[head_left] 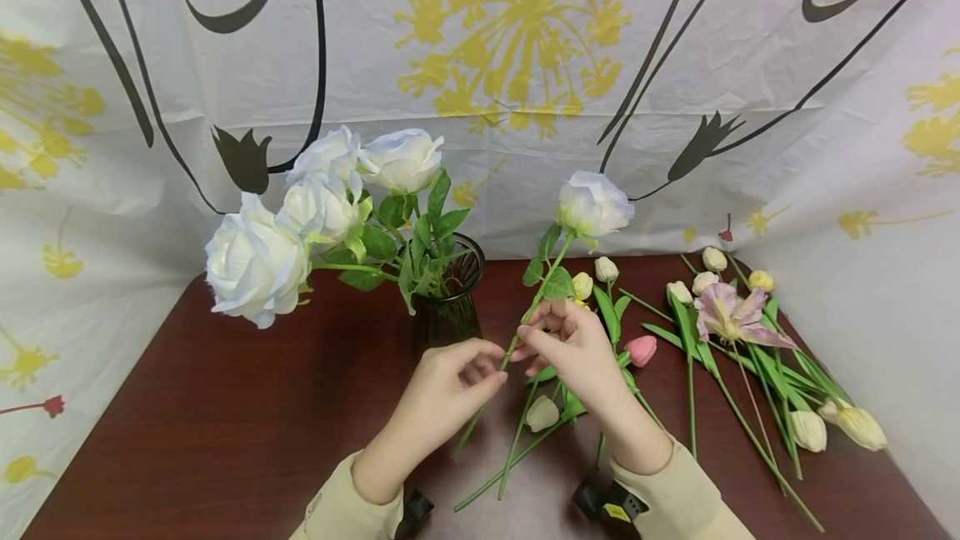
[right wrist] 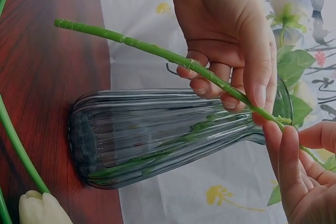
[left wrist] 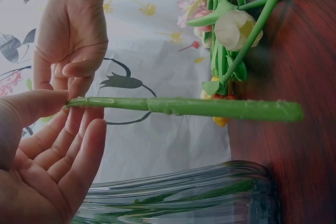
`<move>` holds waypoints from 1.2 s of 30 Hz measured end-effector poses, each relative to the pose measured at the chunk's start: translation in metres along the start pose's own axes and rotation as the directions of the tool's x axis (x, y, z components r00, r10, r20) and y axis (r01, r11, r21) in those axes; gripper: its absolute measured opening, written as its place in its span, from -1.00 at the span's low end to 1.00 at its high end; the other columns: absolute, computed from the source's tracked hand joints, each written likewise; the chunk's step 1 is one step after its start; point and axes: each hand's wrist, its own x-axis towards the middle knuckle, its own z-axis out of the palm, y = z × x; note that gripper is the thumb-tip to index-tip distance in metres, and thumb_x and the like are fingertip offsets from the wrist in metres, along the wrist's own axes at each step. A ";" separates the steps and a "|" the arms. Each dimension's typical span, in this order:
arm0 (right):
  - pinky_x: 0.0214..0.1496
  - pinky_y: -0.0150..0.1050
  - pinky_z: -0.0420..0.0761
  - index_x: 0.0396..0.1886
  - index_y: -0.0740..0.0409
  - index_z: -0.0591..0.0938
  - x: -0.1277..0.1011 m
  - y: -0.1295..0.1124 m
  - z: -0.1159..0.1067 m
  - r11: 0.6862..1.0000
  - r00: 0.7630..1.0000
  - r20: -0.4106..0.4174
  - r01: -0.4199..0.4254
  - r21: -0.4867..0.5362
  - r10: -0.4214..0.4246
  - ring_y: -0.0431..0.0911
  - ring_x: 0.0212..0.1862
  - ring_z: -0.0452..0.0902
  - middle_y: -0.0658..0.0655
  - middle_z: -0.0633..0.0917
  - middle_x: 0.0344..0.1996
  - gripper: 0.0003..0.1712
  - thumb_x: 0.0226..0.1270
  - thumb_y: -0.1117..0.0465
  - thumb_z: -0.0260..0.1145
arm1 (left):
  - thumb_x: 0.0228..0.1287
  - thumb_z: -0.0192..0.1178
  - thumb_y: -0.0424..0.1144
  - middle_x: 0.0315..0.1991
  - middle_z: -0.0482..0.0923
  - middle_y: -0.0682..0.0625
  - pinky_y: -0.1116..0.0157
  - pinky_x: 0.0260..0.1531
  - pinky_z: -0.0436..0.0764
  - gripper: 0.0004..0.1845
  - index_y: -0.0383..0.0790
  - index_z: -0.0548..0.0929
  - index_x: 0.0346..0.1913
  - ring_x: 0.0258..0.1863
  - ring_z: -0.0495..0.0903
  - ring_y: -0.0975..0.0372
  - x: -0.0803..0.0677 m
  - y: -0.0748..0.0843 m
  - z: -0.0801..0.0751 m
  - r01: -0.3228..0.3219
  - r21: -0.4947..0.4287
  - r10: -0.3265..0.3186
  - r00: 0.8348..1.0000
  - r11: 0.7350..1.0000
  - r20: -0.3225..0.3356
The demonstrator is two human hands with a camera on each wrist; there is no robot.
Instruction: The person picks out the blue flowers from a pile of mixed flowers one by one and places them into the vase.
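Held stem: a white rose (head_left: pixel 593 205) on a long green stem (left wrist: pixel 184 106), raised above the tabletop (head_left: pixel 247 407) just right of the dark glass vase (head_left: pixel 447 307), bloom up and cut end slanting down toward the person.
Right hand (head_left: pixel 573 348): its fingers (right wrist: pixel 210 77) are curled round the stem just below the leaves, pinching it; this grip looks to carry the flower's weight and keep it upright.
Left hand (head_left: pixel 442 394): thumb and fingers (left wrist: pixel 63 140) meet on the stem lower down, a light pinch that seems to steady or guide it, with the palm partly open.
Vase: stands on the tabletop left of the held rose, already holding several white roses (head_left: pixel 300 215) that lean out to its left.
Loose flowers (head_left: pixel 735 332): tulip buds, a pink-mauve bloom and green stems lie flat on the tabletop right of the vase, within the right hand's reach.
Backdrop: patterned cloth (head_left: pixel 525 48) hangs behind the vase.
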 end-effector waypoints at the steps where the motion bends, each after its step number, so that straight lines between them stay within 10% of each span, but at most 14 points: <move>1: -0.54 -0.03 0.64 -0.30 0.46 0.44 0.000 0.000 0.000 1.000 1.000 -0.002 0.001 -0.004 -0.001 0.02 -0.47 0.67 0.33 0.63 -0.47 -0.89 0.28 0.47 0.20 | 0.11 0.36 -0.43 -0.48 0.62 0.12 0.38 -0.47 0.59 -0.84 -0.23 0.68 -0.23 -0.50 0.57 0.37 0.000 0.000 0.000 -0.003 0.002 0.003 1.000 1.000 -0.002; 26: -0.50 -0.10 0.65 -0.29 0.35 0.59 0.002 0.001 -0.001 0.989 0.999 0.008 0.054 -0.137 -0.054 0.07 -0.45 0.66 0.28 0.67 -0.45 -0.93 0.27 0.39 0.28 | 0.18 0.23 -0.47 -0.46 0.58 0.12 0.37 -0.47 0.58 -0.89 -0.24 0.62 -0.25 -0.50 0.57 0.34 0.002 -0.004 -0.003 0.081 0.013 -0.082 0.994 0.997 0.071; 36: -0.46 -0.12 0.65 -0.24 0.35 0.59 0.008 0.009 -0.003 0.976 1.000 0.000 -0.004 -0.216 0.004 0.13 -0.42 0.66 0.25 0.67 -0.43 -0.91 0.29 0.43 0.21 | 0.13 0.24 -0.52 -0.49 0.56 0.10 0.35 -0.51 0.60 -0.87 -0.26 0.59 -0.30 -0.53 0.58 0.34 0.001 -0.003 -0.007 0.069 -0.021 -0.069 0.998 0.997 -0.010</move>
